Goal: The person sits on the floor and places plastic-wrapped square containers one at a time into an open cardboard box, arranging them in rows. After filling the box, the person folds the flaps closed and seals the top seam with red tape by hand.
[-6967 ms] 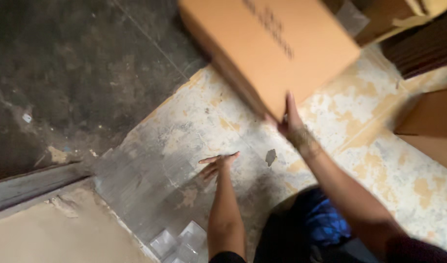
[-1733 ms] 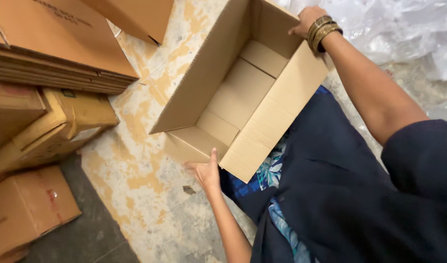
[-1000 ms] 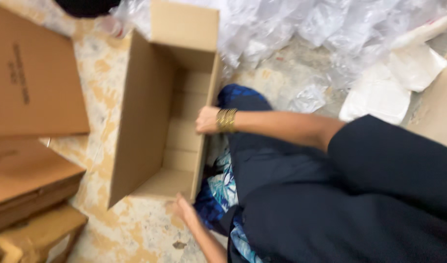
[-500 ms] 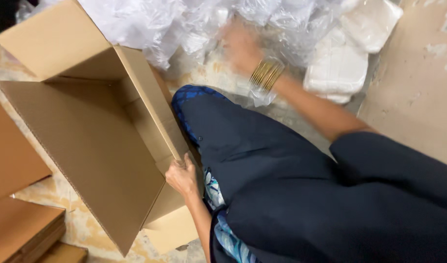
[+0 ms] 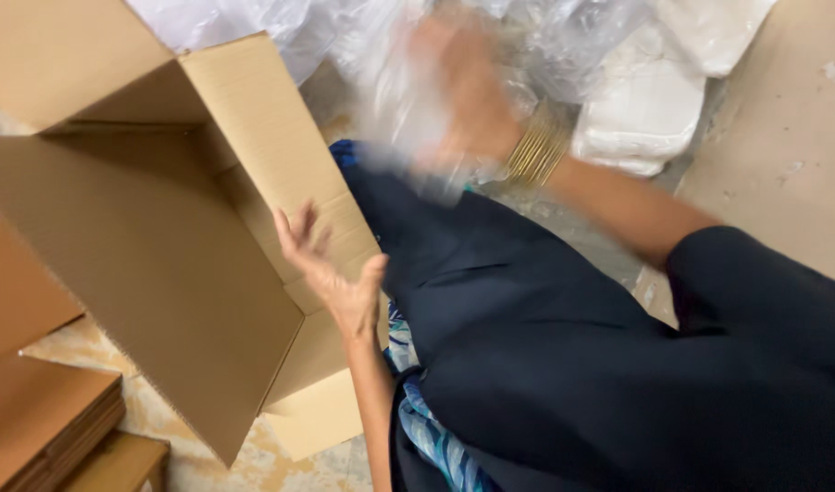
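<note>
Around the open cardboard box (image 5: 153, 273) we see flattened brown cartons (image 5: 44, 419) stacked at its lower left, a heap of clear plastic wrap (image 5: 363, 36) beyond its far flap, and white foam pieces (image 5: 645, 109) past that heap, beside a tan board (image 5: 791, 137). Our dark-clad lap (image 5: 545, 346) presses against the box's right wall, blocking that side.

The box lies on its side on the mottled floor (image 5: 199, 469), its mouth turned towards us and upward, its long axis running from upper left to lower right. It is plain brown (we make out no label on it).

Our left hand (image 5: 331, 273) rests on the box's right wall, fingers (image 5: 295, 232) spread, thumb over the edge. Our right hand (image 5: 468, 96), with gold bangles (image 5: 538, 146) at the wrist, is blurred above the box's right corner, closed on a bunch of crumpled clear plastic (image 5: 404, 118).
</note>
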